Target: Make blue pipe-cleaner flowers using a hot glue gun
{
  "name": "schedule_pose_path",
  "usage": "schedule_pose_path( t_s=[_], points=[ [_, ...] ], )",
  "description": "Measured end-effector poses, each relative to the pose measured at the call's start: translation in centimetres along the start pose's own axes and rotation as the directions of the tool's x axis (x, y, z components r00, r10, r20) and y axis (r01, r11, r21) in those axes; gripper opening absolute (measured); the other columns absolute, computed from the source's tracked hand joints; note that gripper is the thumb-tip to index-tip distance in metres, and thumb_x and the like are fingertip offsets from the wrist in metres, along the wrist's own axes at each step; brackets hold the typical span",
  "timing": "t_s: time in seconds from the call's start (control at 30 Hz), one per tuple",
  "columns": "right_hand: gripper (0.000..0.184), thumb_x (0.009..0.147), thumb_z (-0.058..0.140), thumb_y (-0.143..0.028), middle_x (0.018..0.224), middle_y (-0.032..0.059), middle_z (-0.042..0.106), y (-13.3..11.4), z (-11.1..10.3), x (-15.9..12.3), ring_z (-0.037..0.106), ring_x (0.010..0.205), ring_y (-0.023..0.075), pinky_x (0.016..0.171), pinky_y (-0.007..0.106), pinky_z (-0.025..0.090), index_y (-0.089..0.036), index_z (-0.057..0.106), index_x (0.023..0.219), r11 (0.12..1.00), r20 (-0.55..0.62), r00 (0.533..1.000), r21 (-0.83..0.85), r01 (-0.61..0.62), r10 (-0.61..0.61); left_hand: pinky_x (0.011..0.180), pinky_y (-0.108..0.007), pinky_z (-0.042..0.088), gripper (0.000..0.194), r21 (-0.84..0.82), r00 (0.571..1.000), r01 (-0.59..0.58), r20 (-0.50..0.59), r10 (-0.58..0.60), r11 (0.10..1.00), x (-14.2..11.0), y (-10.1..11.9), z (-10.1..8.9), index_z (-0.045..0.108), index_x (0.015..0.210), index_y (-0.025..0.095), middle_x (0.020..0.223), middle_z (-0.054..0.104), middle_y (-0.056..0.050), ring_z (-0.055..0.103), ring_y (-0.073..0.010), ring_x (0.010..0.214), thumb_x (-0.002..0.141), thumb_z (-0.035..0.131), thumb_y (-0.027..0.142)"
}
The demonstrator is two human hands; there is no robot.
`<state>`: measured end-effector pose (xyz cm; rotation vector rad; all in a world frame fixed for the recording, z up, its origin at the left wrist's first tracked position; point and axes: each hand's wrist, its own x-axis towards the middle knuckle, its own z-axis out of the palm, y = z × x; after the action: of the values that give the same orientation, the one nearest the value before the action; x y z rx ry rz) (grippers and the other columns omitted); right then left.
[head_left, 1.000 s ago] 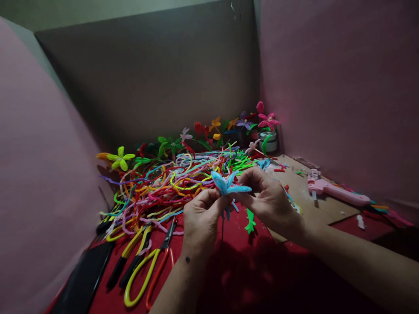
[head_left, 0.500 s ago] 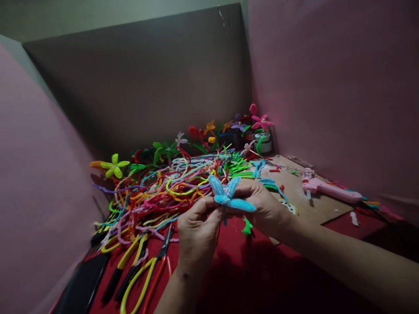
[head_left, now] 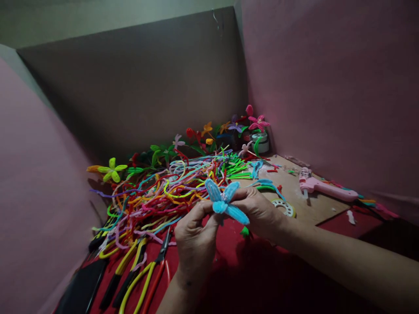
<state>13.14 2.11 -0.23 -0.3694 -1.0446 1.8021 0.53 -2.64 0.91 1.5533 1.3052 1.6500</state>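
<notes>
A light-blue pipe-cleaner flower (head_left: pixel 225 203) with long looped petals and a pale beaded-looking centre is held up between my two hands. My left hand (head_left: pixel 196 233) pinches it from the left, low near its base. My right hand (head_left: pixel 260 211) is closed at its right side, fingers behind the petals. The flower's underside and the right fingertips are partly hidden. Just below my right hand, a bit of green pipe cleaner (head_left: pixel 245 232) lies on the red cloth (head_left: pixel 235 270).
Loose pipe cleaners (head_left: pixel 153 196) are heaped behind my hands, with finished flowers (head_left: pixel 113 170) along the back. Scissors (head_left: pixel 160 261) and yellow-black pliers (head_left: pixel 124 266) lie left. On the right, a pink glue gun (head_left: pixel 327 187) and a tape roll (head_left: pixel 284 208) rest on a cardboard sheet (head_left: pixel 307 213).
The blue flower has tipped toward me, so its centre and petals now face the camera. My right hand has come in closer behind it. The view has shifted slightly rightward.
</notes>
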Motion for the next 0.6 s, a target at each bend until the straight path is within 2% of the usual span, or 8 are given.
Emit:
schedule_pose_path(
  t_s=[0.13, 0.23, 0.4, 0.5, 0.6],
  points=[
    [0.015, 0.055, 0.077, -0.020, 0.061, -0.0017, 0.055, -0.1, 0.3, -0.2, 0.044, 0.054, 0.0068, 0.050, 0.020, 0.036, -0.015, 0.071, 0.067, 0.999, 0.044, 0.998, -0.018, 0.050, -0.049, 0.065, -0.026, 0.048, 0.004, -0.005, 1.000, 0.005, -0.022, -0.005, 1.000, -0.3, -0.1, 0.3, 0.069, 0.071, 0.019, 0.066, 0.066, -0.001, 0.059, -0.0155, 0.062, 0.069, 0.065, 0.020],
    [0.015, 0.055, 0.077, -0.019, 0.065, -0.0025, 0.056, -0.1, 0.5, -0.6, 0.046, 0.058, 0.0073, 0.055, 0.020, 0.038, -0.017, 0.069, 0.068, 0.996, 0.051, 0.995, -0.039, 0.084, -0.082, 0.063, -0.024, 0.046, 0.006, 0.097, 0.995, -0.080, -0.052, 0.085, 0.992, -0.5, 0.0, 0.4, 0.068, 0.070, 0.020, 0.065, 0.065, 0.000, 0.058, -0.0141, 0.061, 0.071, 0.063, 0.017],
    [0.010, 0.060, 0.074, -0.019, 0.060, -0.0032, 0.051, 0.4, 0.3, -0.8, 0.044, 0.057, 0.0074, 0.054, 0.020, 0.035, -0.016, 0.065, 0.059, 0.986, 0.034, 0.987, -0.053, 0.157, -0.155, 0.062, -0.023, 0.044, 0.010, 0.286, 0.958, -0.242, -0.081, 0.275, 0.927, -0.8, 0.7, 0.6, 0.066, 0.070, 0.023, 0.067, 0.065, 0.001, 0.057, -0.0130, 0.060, 0.068, 0.064, 0.013],
    [0.016, 0.065, 0.070, -0.024, 0.056, -0.0026, 0.048, 0.7, -0.1, -0.4, 0.040, 0.053, 0.0071, 0.050, 0.021, 0.031, -0.015, 0.063, 0.053, 0.988, 0.026, 0.990, -0.065, 0.140, -0.139, 0.065, -0.024, 0.043, 0.012, 0.307, 0.950, -0.272, -0.068, 0.306, 0.912, -0.9, 1.3, 0.8, 0.065, 0.067, 0.024, 0.067, 0.066, 0.000, 0.058, -0.0142, 0.061, 0.067, 0.064, 0.012],
    [0.018, 0.063, 0.070, -0.023, 0.053, -0.0027, 0.048, 1.0, -0.4, -0.2, 0.038, 0.050, 0.0064, 0.047, 0.021, 0.027, -0.014, 0.061, 0.050, 0.992, 0.013, 0.994, -0.047, 0.113, -0.112, 0.065, -0.024, 0.043, 0.015, 0.316, 0.940, -0.318, -0.018, 0.341, 0.894, -0.8, 1.5, 0.8, 0.065, 0.063, 0.023, 0.062, 0.065, 0.000, 0.059, -0.0145, 0.060, 0.067, 0.063, 0.009]
  ],
)
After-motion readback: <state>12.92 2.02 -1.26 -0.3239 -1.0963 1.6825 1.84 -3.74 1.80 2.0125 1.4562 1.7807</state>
